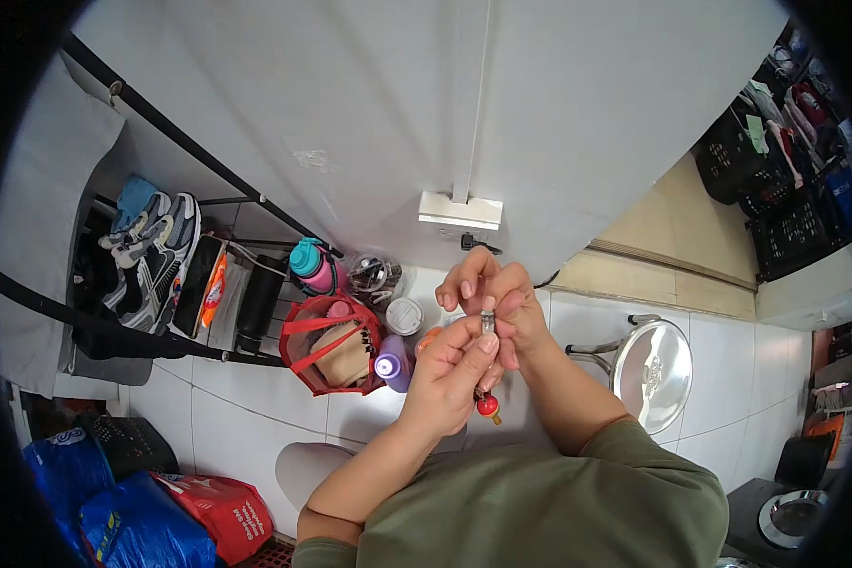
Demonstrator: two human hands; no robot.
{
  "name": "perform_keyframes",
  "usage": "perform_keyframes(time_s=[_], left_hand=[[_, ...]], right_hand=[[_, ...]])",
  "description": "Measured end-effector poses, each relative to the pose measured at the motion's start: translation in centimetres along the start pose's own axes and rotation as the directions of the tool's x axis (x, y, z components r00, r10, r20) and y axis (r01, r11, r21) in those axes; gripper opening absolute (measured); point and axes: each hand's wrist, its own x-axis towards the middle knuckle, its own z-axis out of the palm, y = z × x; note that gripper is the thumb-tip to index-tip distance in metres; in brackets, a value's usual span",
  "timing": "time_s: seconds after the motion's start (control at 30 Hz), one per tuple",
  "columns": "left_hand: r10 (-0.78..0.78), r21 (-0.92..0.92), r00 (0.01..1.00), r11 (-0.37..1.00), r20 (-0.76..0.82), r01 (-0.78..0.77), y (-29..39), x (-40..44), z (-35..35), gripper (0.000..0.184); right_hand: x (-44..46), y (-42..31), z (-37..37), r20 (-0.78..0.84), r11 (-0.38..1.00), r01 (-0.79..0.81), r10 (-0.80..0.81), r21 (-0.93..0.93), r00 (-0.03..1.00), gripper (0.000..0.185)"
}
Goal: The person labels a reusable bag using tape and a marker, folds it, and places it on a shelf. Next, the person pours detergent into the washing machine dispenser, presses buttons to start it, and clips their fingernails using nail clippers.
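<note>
Close together in front of my body, both hands meet at a small shiny, clear-and-silver piece [488, 323] whose exact kind I cannot make out. My left hand [450, 374] pinches its lower end between thumb and fingers. My right hand [504, 298] is curled round the upper part, thumb and fingertips at the piece, other fingers bent and raised. Below the hands hangs a red ball charm [487, 405] with a yellowish tip. How it is attached is hidden by the fingers.
A red bag [298, 331], a purple bottle [393, 364], a teal-lidded bottle [308, 257] and a rack with sneakers [156, 260] stand to the left. At right is a round metal-topped stool [653, 374]. A plug [467, 242] sits in the wall outlet ahead.
</note>
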Motion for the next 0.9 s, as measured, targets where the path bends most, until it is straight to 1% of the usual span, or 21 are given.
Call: perform_keyframes(time_s=[0.3, 0.4, 0.5, 0.6, 0.7, 0.9], left_hand=[[0.009, 0.029, 1.0, 1.0, -0.003, -0.009, -0.1, -0.1, -0.1, 0.021], [0.016, 0.035, 1.0, 0.999, 0.011, -0.016, -0.2, 0.0, -0.2, 0.022], [0.034, 0.056, 0.999, 0.998, 0.03, -0.036, -0.2, 0.0, -0.2, 0.025], [0.034, 0.075, 0.999, 0.996, 0.037, -0.037, 0.0, 0.0, -0.2, 0.027], [0.023, 0.061, 0.999, 0.998, 0.044, -0.026, 0.3, 0.0, 0.0, 0.027], [0.012, 0.068, 0.999, 0.998, 0.046, -0.015, 0.2, -0.1, 0.1, 0.025]], right_hand=[[0.0, -0.2, 0.4, -0.007, 1.0, -0.005, 0.005, -0.011, 1.0, 0.03], [-0.3, -0.1, 0.8, -0.043, 0.992, -0.058, 0.064, 0.113, 0.997, 0.029], [-0.3, 0.1, 1.4, -0.021, 0.965, -0.068, 0.076, 0.252, 0.997, 0.027], [-0.3, -0.1, 1.4, 0.018, 0.958, -0.133, 0.133, 0.253, 0.991, 0.025], [-0.4, -0.2, 1.5, 0.018, 0.948, -0.138, 0.139, 0.287, 0.99, 0.025], [-0.4, -0.5, 1.6, 0.029, 0.946, -0.147, 0.145, 0.289, 0.989, 0.025]])
